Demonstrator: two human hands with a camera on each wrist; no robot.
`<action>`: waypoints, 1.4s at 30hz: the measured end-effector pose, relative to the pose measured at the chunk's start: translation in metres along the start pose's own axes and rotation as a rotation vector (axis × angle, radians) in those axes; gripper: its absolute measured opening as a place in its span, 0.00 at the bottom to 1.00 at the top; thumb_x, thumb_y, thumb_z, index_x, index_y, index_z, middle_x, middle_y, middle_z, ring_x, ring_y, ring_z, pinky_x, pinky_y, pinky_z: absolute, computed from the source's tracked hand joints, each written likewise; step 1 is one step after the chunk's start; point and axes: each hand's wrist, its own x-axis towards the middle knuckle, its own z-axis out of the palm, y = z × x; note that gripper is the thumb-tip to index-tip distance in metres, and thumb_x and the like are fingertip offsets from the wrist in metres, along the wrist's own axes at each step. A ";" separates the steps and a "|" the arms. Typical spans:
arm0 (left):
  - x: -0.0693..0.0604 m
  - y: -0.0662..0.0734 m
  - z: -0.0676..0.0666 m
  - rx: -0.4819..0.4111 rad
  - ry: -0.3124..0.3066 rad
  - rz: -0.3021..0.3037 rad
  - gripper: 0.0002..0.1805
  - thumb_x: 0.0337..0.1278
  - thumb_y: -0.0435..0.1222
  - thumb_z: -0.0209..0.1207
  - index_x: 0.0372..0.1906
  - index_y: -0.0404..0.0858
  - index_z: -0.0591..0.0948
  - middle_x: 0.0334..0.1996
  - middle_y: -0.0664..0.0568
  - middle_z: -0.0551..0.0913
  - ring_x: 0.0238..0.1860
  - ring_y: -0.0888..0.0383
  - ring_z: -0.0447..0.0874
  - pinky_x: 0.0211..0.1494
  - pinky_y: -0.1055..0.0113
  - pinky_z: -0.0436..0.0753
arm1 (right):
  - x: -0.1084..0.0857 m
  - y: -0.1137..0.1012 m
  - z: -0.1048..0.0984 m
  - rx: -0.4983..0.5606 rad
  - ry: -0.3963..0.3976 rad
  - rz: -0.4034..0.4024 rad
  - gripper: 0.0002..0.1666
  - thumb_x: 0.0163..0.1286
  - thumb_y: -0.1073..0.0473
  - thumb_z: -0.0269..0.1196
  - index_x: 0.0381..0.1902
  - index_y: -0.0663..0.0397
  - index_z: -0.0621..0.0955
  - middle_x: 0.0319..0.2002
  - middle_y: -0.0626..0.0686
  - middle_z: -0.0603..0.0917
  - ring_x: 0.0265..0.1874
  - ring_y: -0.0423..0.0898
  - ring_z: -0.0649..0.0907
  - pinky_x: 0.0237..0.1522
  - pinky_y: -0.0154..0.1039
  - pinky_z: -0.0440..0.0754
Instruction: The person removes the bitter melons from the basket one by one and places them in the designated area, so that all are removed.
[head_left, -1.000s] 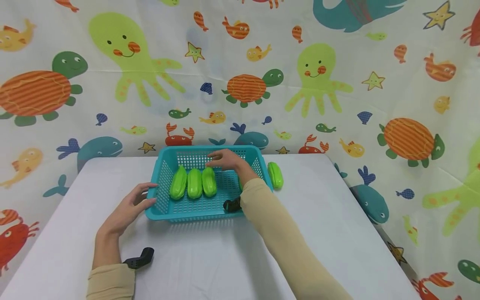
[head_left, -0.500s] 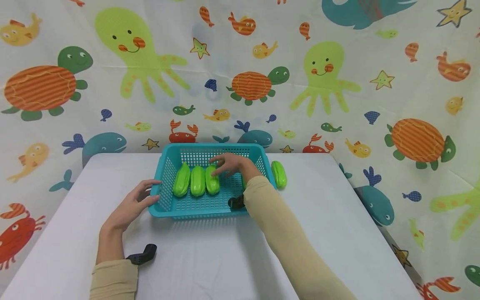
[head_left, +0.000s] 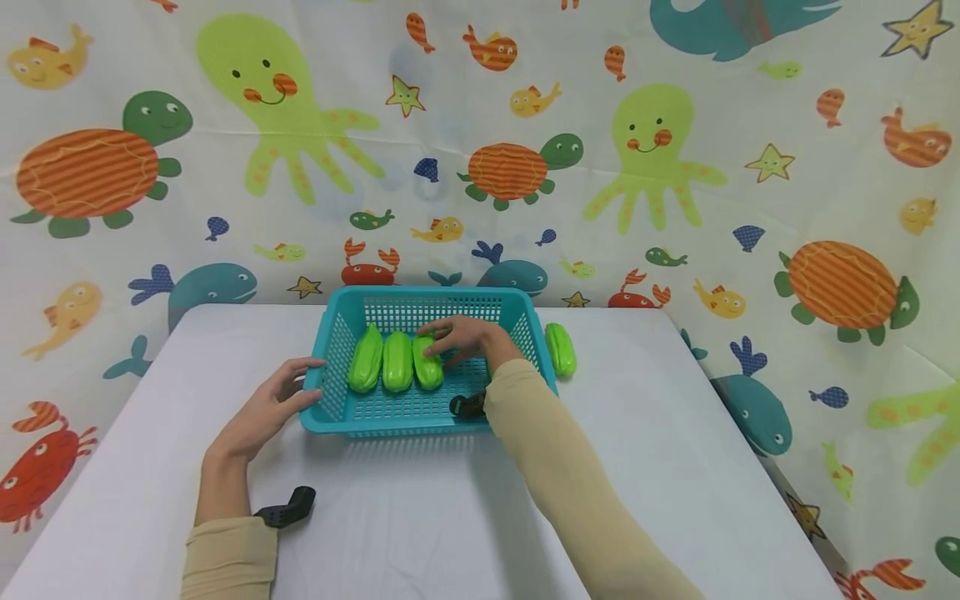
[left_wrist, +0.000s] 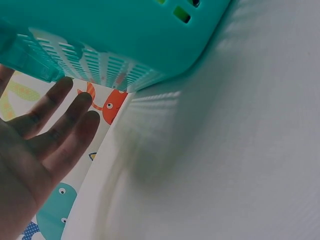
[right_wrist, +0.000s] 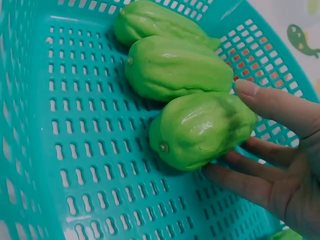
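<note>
Fingers (right_wrist: 240, 181) astride vegetable (right_wrist: 192, 131): right wrist clearest

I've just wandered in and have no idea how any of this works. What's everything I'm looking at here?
Basket: 1, turquoise, on the table.
Fruits in a row: 3, green, side by side in the basket.
Partly hidden fruit: 1, green, in the basket, right of the row.
Loose fruit: 1, green, on the table, right of the basket.
Table: 1, white, under everything.
Backdrop: 1, white with colourful sea creatures, behind the table.
Wrist devices: 2, black, one per wrist.
Sleeves: 2, beige, on the forearms.
Left grip (hand): 1, bare, at the basket's left end.
Right grip (hand): 1, bare, around the row's rightmost fruit.
</note>
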 end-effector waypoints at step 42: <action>0.000 -0.003 -0.001 0.005 -0.004 0.003 0.34 0.69 0.49 0.55 0.74 0.46 0.58 0.76 0.36 0.47 0.72 0.26 0.46 0.61 0.23 0.55 | -0.003 0.004 -0.006 -0.123 -0.004 -0.110 0.33 0.68 0.56 0.65 0.69 0.47 0.71 0.71 0.55 0.64 0.68 0.53 0.68 0.57 0.51 0.78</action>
